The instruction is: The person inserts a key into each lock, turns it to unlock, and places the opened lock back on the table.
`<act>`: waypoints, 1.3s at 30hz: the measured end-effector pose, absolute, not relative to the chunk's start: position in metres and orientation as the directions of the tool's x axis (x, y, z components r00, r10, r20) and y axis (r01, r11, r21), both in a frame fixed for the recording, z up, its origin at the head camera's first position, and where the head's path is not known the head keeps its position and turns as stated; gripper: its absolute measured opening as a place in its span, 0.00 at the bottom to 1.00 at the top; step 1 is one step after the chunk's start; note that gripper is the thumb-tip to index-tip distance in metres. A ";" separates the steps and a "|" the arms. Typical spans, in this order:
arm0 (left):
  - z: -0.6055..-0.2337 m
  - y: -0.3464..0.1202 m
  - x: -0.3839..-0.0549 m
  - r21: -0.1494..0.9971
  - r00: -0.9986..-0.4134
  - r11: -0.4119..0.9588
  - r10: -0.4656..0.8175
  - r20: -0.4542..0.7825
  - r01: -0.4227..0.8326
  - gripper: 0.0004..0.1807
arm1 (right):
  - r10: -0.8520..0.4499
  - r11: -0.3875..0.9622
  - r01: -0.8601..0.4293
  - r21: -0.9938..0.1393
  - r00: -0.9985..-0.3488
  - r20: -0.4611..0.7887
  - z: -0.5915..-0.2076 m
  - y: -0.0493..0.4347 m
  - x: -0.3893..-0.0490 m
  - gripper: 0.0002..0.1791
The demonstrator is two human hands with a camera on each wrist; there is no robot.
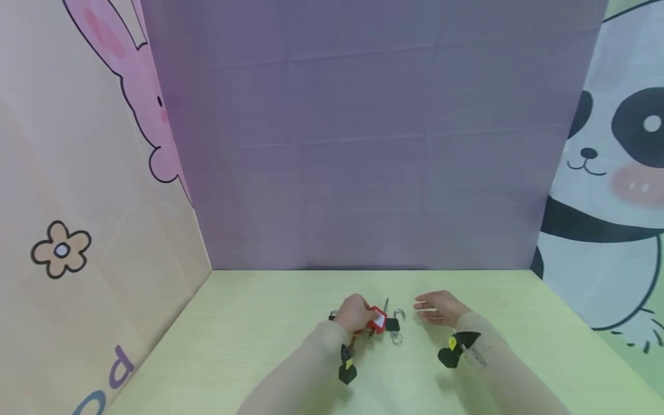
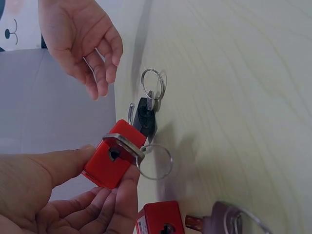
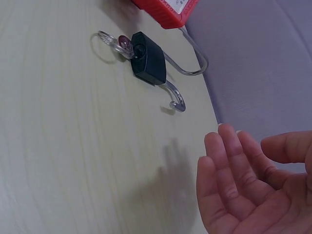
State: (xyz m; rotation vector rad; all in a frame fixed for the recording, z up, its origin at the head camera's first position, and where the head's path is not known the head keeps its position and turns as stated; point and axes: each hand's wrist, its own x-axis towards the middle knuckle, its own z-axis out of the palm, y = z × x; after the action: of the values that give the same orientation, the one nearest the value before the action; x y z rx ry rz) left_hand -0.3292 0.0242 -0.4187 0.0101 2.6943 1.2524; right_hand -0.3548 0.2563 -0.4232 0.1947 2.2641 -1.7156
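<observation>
My left hand (image 1: 355, 313) pinches a red padlock (image 2: 109, 163) between thumb and fingers. A key (image 2: 130, 150) with a thin ring sits in the padlock's keyhole, and the white label faces up in the head view. Just right of it, a black padlock (image 3: 148, 58) lies on the table with its shackle swung open and a key on a ring in its bottom. My right hand (image 1: 440, 307) hovers to the right of the black padlock, palm turned inward, fingers extended and holding nothing.
A second red padlock (image 2: 163, 217) and a dark key head (image 2: 222, 219) with a ring lie below the left hand. Another black padlock (image 1: 332, 316) is partly hidden behind that hand. The pale wooden table (image 1: 259, 323) meets a grey-purple back panel (image 1: 363, 173).
</observation>
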 end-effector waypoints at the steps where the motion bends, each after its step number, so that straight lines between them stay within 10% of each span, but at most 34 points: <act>1: -0.418 0.024 -0.329 0.752 -0.986 0.657 0.081 -0.146 -0.057 0.13 | -0.068 0.280 0.284 -0.917 -0.947 -0.314 -0.423 0.256 -0.355 0.25; 39: -0.428 0.031 -0.340 0.567 -0.984 0.805 0.126 0.124 0.175 0.07 | -0.048 0.258 0.312 -0.914 -0.941 -0.335 -0.427 0.260 -0.355 0.24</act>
State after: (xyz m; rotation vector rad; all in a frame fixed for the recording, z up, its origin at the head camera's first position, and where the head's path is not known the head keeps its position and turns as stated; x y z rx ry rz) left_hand -0.3405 0.0314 -0.4282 0.2556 3.0603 0.9742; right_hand -0.3552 0.2597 -0.4269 0.2433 2.2384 -1.7338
